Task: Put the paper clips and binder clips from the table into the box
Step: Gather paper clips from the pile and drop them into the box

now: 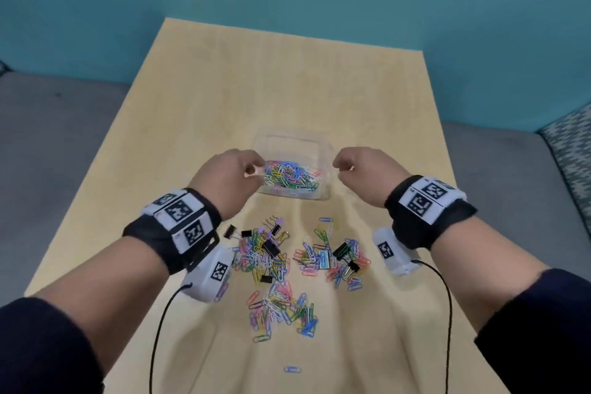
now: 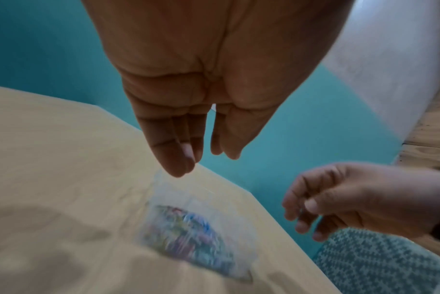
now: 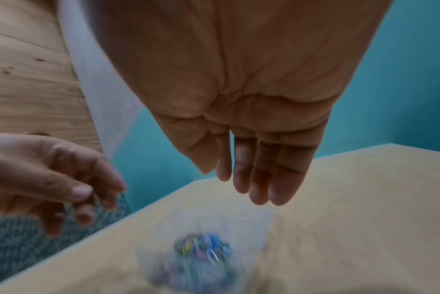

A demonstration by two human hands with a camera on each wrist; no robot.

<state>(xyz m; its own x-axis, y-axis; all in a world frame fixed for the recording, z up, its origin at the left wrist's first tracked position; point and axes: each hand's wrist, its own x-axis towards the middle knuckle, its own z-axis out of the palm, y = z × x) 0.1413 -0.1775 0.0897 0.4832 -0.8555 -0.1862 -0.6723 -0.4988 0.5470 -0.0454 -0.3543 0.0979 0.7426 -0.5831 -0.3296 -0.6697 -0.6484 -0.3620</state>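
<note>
A clear plastic box (image 1: 289, 138) stands mid-table with several coloured paper clips (image 1: 289, 174) in it. My left hand (image 1: 252, 169) hovers at its left edge and my right hand (image 1: 343, 168) at its right edge. Both hands have loosely hanging fingers and hold nothing, as the wrist views show of the left hand (image 2: 201, 159) and the right hand (image 3: 239, 185). The box (image 2: 163, 191) is blurred below them. Nearer me lie three heaps of paper clips (image 1: 281, 307), two of them with black binder clips (image 1: 271, 248) mixed in.
The wooden table (image 1: 287, 80) is flanked by grey seating (image 1: 48, 137), with a patterned cushion (image 1: 569, 150) at right. A lone blue paper clip (image 1: 291, 369) lies near the front edge. Black cables (image 1: 160, 329) hang from both wrist cameras.
</note>
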